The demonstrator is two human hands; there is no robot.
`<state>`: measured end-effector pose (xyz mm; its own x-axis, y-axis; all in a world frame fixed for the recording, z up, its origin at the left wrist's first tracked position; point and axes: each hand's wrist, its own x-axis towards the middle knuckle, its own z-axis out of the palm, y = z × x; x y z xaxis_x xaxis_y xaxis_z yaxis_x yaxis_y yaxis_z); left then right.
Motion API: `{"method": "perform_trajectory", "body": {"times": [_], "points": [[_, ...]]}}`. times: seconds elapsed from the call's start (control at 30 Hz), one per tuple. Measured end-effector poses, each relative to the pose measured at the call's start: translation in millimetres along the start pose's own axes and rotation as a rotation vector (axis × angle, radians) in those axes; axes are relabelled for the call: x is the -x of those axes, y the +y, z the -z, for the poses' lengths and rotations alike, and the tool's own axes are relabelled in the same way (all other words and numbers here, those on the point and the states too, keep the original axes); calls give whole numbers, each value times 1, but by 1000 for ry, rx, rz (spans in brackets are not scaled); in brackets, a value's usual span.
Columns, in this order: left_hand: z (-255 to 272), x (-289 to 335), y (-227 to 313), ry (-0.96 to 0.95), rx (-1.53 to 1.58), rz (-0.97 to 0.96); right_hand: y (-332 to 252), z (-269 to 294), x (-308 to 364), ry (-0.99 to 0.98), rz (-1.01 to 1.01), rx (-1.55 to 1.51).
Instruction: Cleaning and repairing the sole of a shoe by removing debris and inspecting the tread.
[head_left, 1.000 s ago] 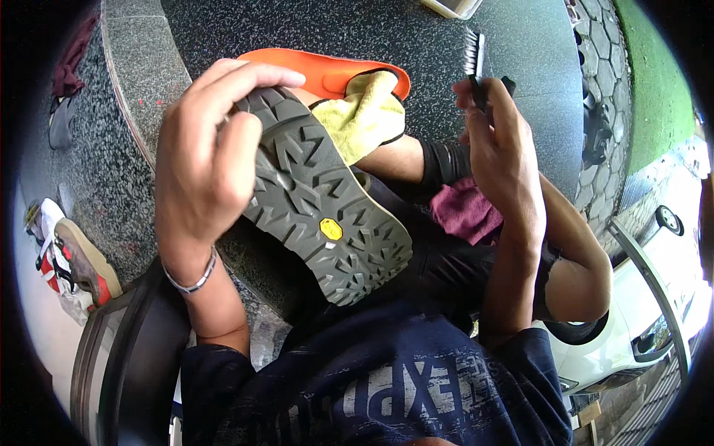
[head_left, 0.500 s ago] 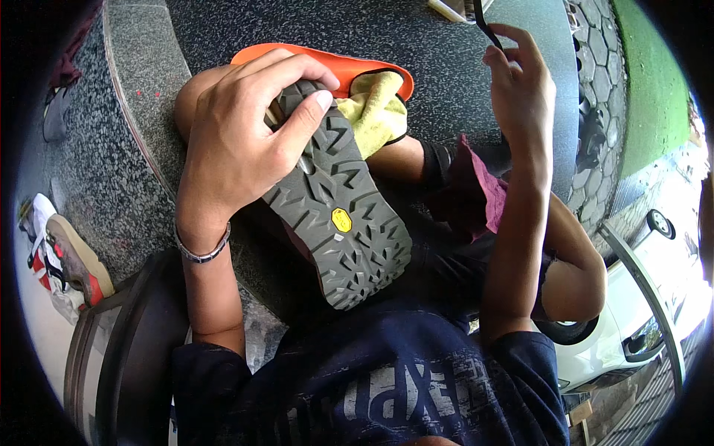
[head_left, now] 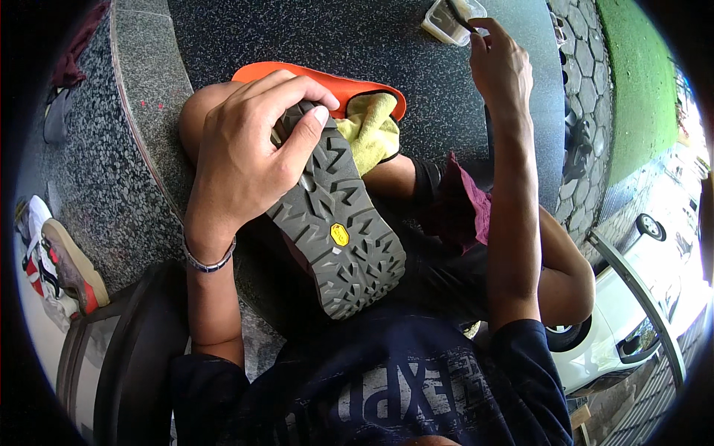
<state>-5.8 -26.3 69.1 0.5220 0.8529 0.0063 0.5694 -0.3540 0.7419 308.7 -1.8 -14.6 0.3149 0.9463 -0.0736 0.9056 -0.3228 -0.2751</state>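
Observation:
My left hand is closed round the far end of a shoe, its thumb pressed on the sole. The dark grey, deeply lugged sole faces up, with a small yellow badge in its middle. Farther off on the right, my right hand pinches a slim black-handled tool. That tool's far end reaches over a clear plastic tub with something pale inside; what kind of head it has I cannot make out. Beyond the shoe lie an orange insole and a crumpled yellow-green cloth with dark edging.
A speckled dark stone surface spreads ahead, with a lighter curved edge strip on the left. Maroon cloth lies by my leg. Other shoes sit at far left, near a dark chair-like frame. A white car stands at right.
My right hand has moved slightly left and nearer with the black-handled tool, now over the tub, which shows more fully. My left hand still grips the shoe, and the view has shifted a little.

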Motion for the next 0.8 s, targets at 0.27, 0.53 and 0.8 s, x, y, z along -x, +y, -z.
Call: {"method": "perform_trajectory", "body": {"times": [0.27,0.53,0.8], "points": [[-1,-1,-3,21,35,-25,5,3,18,31,-62,-92],[-3,1,-5,15,57,1,11,9,28,-48,-2,-51],[-7,7,-25,31,585,281,-69,71,124,-319,46,-794]]}}
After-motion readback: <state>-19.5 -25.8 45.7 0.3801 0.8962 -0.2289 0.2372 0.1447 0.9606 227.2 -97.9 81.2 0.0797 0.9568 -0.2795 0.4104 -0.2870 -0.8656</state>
